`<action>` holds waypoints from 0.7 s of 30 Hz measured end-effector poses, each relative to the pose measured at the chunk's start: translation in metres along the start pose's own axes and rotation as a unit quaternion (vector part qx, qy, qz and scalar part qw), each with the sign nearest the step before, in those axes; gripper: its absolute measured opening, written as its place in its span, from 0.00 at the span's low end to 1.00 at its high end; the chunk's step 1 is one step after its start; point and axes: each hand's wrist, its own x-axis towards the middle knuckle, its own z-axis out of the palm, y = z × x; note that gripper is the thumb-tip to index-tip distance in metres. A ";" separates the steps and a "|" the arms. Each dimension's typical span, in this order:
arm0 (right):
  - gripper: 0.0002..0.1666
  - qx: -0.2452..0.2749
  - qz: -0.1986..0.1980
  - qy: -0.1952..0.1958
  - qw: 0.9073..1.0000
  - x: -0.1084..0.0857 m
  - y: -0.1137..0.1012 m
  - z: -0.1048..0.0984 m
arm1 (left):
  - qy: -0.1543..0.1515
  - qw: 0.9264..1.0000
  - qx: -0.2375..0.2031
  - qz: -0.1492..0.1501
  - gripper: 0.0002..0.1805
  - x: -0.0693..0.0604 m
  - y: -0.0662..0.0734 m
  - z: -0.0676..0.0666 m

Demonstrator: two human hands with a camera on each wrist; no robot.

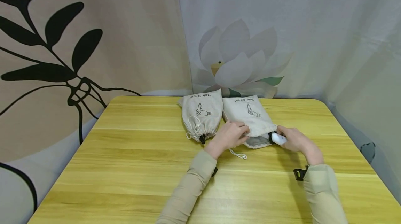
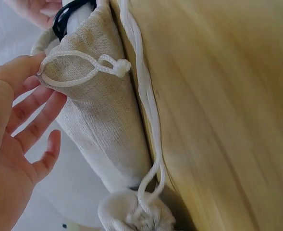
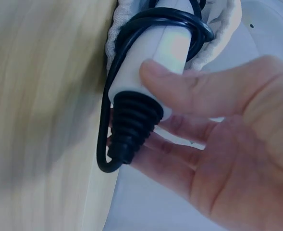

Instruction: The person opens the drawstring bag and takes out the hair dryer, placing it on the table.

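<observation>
Pinching the cloth bag near its mouth, the left hand seemingly steadies it; the right hand grips the white handle.

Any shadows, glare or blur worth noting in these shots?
Head view: a soft shadow on the table beside the right sleeve; left wrist: table grain looks soft, the knotted drawstring crisper; right wrist: a pale glare patch on the white handle.

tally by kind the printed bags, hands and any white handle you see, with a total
Printed bags: 2
Hands: 2
White handle: 1
Total: 5
</observation>
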 end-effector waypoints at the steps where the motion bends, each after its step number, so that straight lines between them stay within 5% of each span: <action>1: 0.17 -0.001 -0.001 0.000 1.000 -0.001 0.001 0.000 | 0.002 1.000 0.000 0.006 0.09 0.001 0.002 0.001; 14: 0.18 -0.015 -0.002 0.013 1.000 -0.006 0.011 -0.001 | 0.003 0.999 -0.011 0.052 0.07 0.008 0.019 0.002; 21: 0.15 0.003 0.030 -0.006 1.000 -0.007 0.014 -0.002 | 0.005 0.998 -0.025 0.056 0.07 0.009 0.023 0.006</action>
